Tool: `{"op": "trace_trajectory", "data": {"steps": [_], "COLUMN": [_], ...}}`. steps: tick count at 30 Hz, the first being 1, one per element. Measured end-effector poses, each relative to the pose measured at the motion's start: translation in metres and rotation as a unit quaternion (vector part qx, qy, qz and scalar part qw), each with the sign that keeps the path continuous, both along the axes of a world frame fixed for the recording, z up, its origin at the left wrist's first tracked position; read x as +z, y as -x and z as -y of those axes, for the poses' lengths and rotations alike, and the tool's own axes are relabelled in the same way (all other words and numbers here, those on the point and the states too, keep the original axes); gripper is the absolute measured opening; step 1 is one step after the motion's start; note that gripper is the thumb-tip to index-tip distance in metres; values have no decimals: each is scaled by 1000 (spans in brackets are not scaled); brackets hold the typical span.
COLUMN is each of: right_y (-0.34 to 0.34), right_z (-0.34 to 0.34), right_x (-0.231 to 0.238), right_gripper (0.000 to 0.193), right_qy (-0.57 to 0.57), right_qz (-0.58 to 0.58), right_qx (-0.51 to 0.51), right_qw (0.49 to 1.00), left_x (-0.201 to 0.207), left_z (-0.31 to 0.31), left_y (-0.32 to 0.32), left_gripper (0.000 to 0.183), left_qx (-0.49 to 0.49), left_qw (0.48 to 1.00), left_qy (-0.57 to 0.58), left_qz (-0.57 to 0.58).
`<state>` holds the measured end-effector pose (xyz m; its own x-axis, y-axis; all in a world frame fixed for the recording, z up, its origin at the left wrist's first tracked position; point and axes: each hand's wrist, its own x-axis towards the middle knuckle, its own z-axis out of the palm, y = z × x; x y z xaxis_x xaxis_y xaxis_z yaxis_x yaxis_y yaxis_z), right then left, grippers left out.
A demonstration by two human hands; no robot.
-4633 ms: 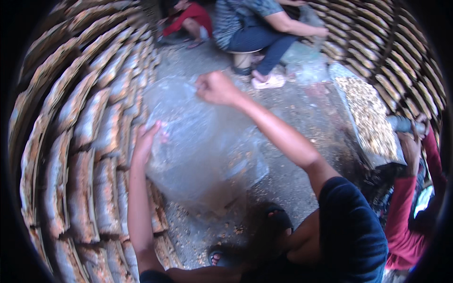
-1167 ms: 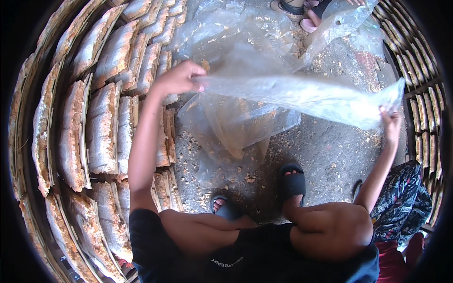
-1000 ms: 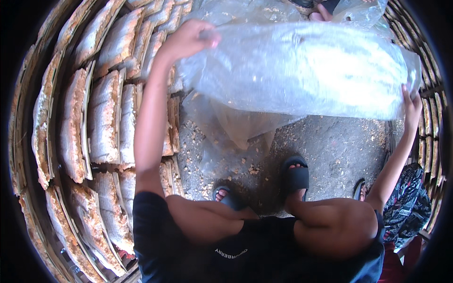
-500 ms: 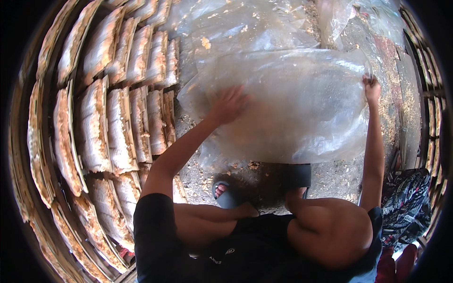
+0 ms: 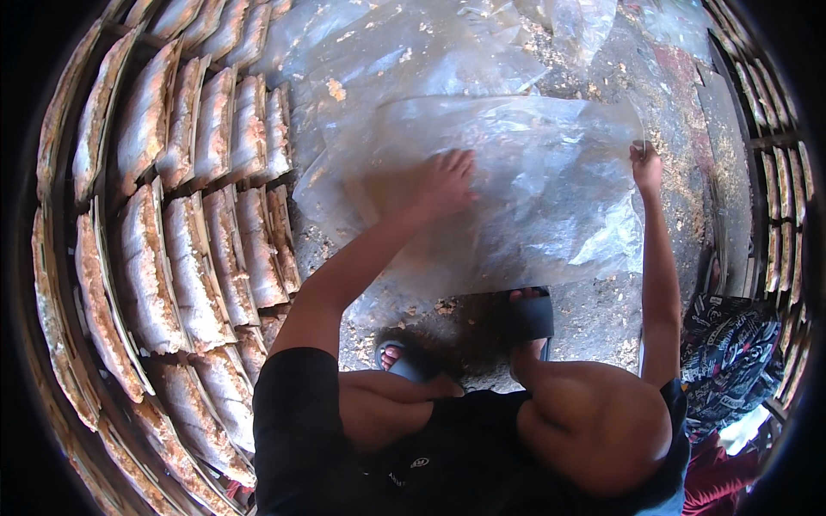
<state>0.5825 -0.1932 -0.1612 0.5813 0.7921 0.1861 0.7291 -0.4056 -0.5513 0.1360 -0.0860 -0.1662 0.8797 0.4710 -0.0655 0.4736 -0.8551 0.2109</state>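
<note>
A large clear plastic sheet or bag [image 5: 551, 232] is spread in front of my feet, cloudy and creased. My left hand [image 5: 452, 179] lies on the middle of it with the palm down and the fingers loosely extended, a little smeared by motion. At the upper right edge of the plastic, my right hand [image 5: 646, 163] pinches the rim between closed fingers and keeps it stretched out.
Slatted racks holding pale, orange-edged slabs [image 5: 155, 267] line the left side. More plastic sheeting [image 5: 387, 52] covers the floor at the back. Crumbs lie scattered about. Similar racks [image 5: 779, 185] stand at right, near someone's dark patterned cloth [image 5: 731, 353].
My left hand has swept rightward over the plastic, and the sheet looks flatter and more creased. My right hand keeps its grip on the edge. The whole view has shifted slightly.
</note>
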Motion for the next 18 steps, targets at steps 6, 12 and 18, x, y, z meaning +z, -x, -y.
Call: {"op": "trace_trajectory", "data": {"steps": [6,12,18], "right_y": [-18,2,9], "right_z": [23,10,5], "right_x": [8,-3,-3], "right_gripper": [21,20,18], "right_qy": [3,25,12], "right_qz": [10,28,18], "right_qx": [10,1,-7], "right_qw": [1000,999,1000], "left_x": [9,16,-3], "left_z": [-22,-10,-3], "left_y": [62,42,32], "left_gripper": [69,63,65], "left_qx": [184,-19,50], "left_qw": [960,994,992], "left_qy": [-50,-91,19], "left_qz": [-203,58,-115]}}
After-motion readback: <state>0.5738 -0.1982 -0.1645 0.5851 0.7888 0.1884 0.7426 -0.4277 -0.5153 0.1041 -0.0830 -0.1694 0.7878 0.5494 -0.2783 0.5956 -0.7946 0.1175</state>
